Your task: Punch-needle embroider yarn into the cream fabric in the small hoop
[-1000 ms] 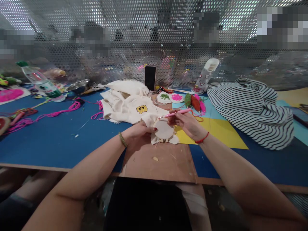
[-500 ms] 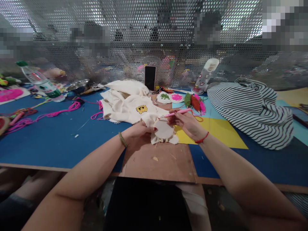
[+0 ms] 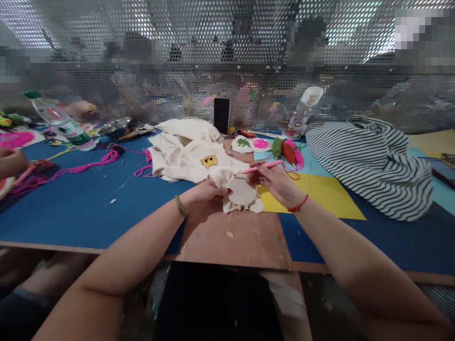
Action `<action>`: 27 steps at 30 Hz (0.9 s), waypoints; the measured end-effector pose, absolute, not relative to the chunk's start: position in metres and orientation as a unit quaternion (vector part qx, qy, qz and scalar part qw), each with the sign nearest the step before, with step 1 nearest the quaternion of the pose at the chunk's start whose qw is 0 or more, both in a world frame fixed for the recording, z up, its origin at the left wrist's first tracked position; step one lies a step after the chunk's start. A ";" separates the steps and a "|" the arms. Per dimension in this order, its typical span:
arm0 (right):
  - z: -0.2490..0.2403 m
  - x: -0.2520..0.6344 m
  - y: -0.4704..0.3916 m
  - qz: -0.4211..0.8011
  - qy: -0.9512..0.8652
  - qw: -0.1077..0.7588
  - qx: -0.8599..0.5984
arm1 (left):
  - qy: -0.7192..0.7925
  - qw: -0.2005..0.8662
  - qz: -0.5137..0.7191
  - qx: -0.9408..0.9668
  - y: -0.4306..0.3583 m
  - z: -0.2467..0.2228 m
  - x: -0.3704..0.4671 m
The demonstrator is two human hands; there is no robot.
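Note:
My left hand (image 3: pixel 207 192) grips the left edge of a small embroidery hoop (image 3: pixel 243 191) with cream cloth stretched over it. Pinched in my right hand (image 3: pixel 273 179) is a pink punch needle (image 3: pixel 267 165), its metal tip at the hoop's upper left rim. Orange yarn (image 3: pixel 293 175) trails from the tool's back end. Behind the hoop spreads cream cloth (image 3: pixel 185 154) bearing a yellow embroidered patch (image 3: pixel 209 161). Whether the tip pierces the cloth is too small to tell.
A phone (image 3: pixel 222 115) stands upright at the back. Yarn bundles (image 3: pixel 287 152), yellow paper (image 3: pixel 320 199) and a striped cloth (image 3: pixel 373 166) lie right. Leftward are a bottle (image 3: pixel 67 125), pink yarn (image 3: pixel 81 166) and another person's hand (image 3: pixel 12 163). Cardboard (image 3: pixel 234 241) lies in front.
Another person's hand has come into view at the left edge, over the yarn and hoop there. My own hands, the hoop and the punch needle look almost unmoved.

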State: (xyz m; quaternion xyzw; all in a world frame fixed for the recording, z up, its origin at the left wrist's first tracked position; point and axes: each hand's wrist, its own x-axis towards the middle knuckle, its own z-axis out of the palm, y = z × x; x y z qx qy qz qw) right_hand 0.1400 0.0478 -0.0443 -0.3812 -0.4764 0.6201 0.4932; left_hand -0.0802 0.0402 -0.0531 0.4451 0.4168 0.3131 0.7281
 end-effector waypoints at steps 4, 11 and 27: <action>-0.044 0.140 0.048 0.616 -0.480 0.496 -0.380 | 0.423 0.722 0.312 0.449 0.040 -0.052 -0.080; -0.045 0.140 0.048 0.618 -0.486 0.490 -0.376 | 0.416 0.729 0.305 0.450 0.043 -0.055 -0.081; -0.048 0.141 0.050 0.608 -0.500 0.487 -0.379 | 0.394 0.726 0.319 0.465 0.042 -0.057 -0.082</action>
